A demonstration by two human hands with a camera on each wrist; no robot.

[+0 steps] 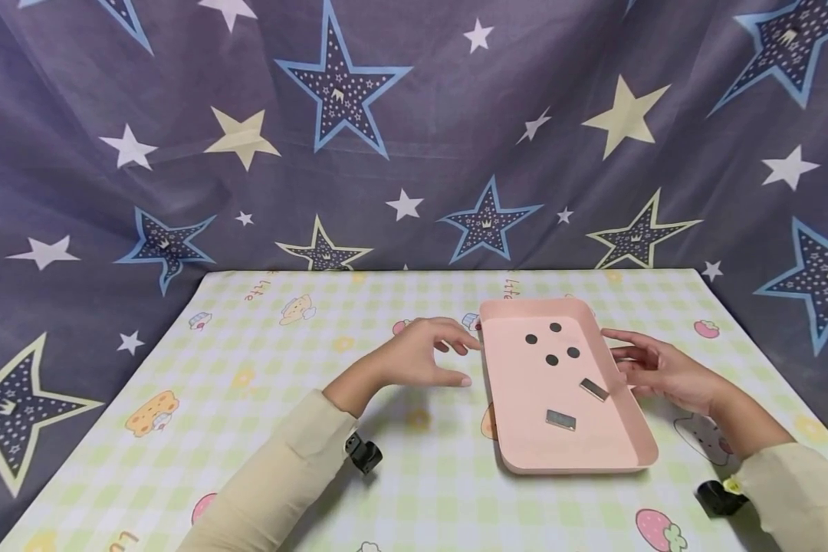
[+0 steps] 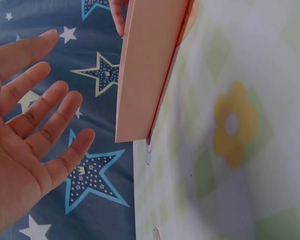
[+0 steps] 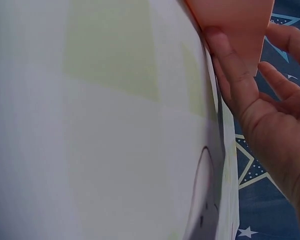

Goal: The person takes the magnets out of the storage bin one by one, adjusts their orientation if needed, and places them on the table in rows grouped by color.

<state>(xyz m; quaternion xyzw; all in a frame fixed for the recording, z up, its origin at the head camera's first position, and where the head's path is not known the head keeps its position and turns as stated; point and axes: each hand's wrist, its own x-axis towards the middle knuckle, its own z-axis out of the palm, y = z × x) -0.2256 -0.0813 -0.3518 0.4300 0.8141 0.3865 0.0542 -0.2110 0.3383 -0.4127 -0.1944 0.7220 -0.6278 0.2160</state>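
A pink rectangular tray is on the right half of the table. Inside it, several small dark round discs are grouped toward the far end. Two small flat rectangular pieces, dark grey with light edges, lie nearer: one piece and another piece by the right wall. My left hand is just left of the tray, holding nothing, its fingers spread apart in the left wrist view. On the other side, my right hand touches the tray's outer right wall with its fingertips.
A pastel checked cloth with cartoon prints covers the table. Behind the table's far edge hangs a dark curtain with star patterns. Each wrist carries a small black camera, such as the left one.
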